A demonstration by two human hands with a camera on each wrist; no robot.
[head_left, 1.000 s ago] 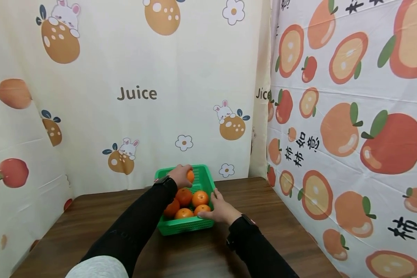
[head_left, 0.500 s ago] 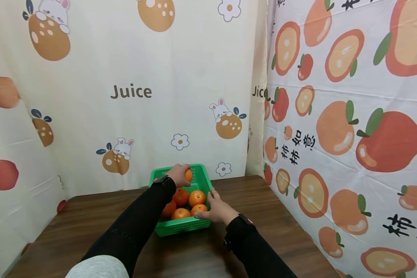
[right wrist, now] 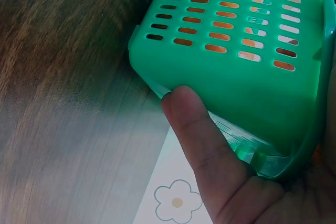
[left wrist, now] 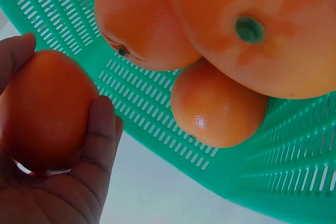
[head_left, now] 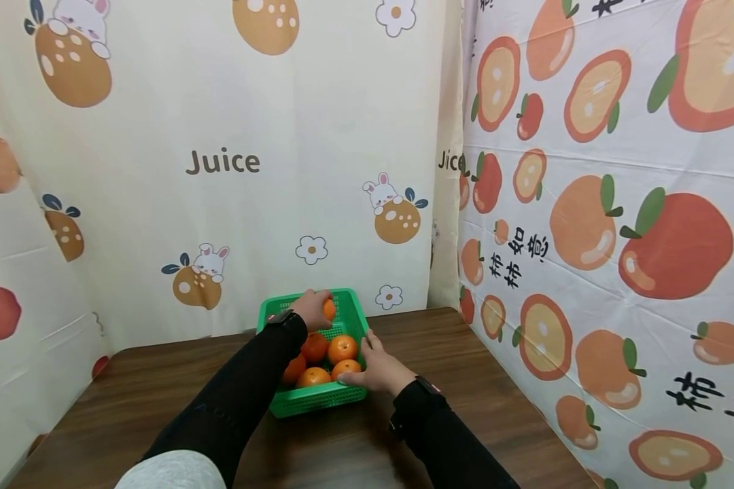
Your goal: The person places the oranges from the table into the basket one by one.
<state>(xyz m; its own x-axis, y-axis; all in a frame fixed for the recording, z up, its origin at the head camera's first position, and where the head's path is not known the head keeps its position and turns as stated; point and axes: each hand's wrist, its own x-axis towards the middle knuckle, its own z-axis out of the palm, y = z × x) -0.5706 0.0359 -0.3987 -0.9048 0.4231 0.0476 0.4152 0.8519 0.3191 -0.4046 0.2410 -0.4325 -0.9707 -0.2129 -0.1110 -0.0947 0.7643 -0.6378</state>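
My left hand (head_left: pixel 310 310) grips an orange (head_left: pixel 329 310) over the back part of a green plastic basket (head_left: pixel 319 401). Close up in the left wrist view, thumb and fingers curl round that held orange (left wrist: pixel 52 111). Several other oranges (head_left: pixel 342 348) lie in the front half of the basket. At the basket's right front corner, my right hand (head_left: pixel 384 368) holds on, with the thumb across the corner and the other fingers along the right side. The right wrist view shows one finger (right wrist: pixel 197 124) against the slotted outer wall (right wrist: pixel 215 77); the other fingers are mostly out of sight.
The basket stands on a dark brown wooden table (head_left: pixel 465 380), near its back edge. A cream curtain (head_left: pixel 318 170) printed with fruit hangs behind it. Another printed cloth (head_left: pixel 526 272) lines the right side.
The head view has turned slightly right, so everything shifts left in it. Both hands stay nearly still against the basket, and the orange remains in the left hand.
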